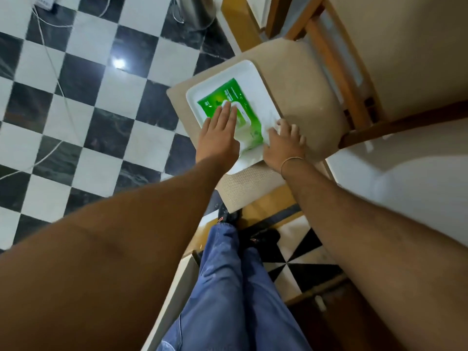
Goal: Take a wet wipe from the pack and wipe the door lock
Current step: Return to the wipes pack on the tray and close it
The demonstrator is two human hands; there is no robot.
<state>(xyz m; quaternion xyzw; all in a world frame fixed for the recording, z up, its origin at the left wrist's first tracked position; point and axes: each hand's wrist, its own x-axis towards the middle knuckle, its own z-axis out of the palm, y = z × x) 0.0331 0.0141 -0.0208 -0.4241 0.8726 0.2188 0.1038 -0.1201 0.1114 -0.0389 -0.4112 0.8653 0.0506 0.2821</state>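
Note:
A green wet wipe pack [222,97] with a white flip lid [244,117] lies in a white tray [247,72] on a beige chair seat. My left hand [219,133] lies flat on the pack, fingers apart, fingertips on the lid. My right hand [283,143] is at the tray's right edge, its fingers curled on a crumpled white wet wipe [273,122], which is blurred against the white tray. No door lock shows in the head view.
The wooden chair [304,79] stands beside a pale wall at right. A black and white checkered floor [88,110] with white cables [54,69] spreads to the left. A metal bin [195,11] stands at the top. My legs in blue jeans [228,287] are below.

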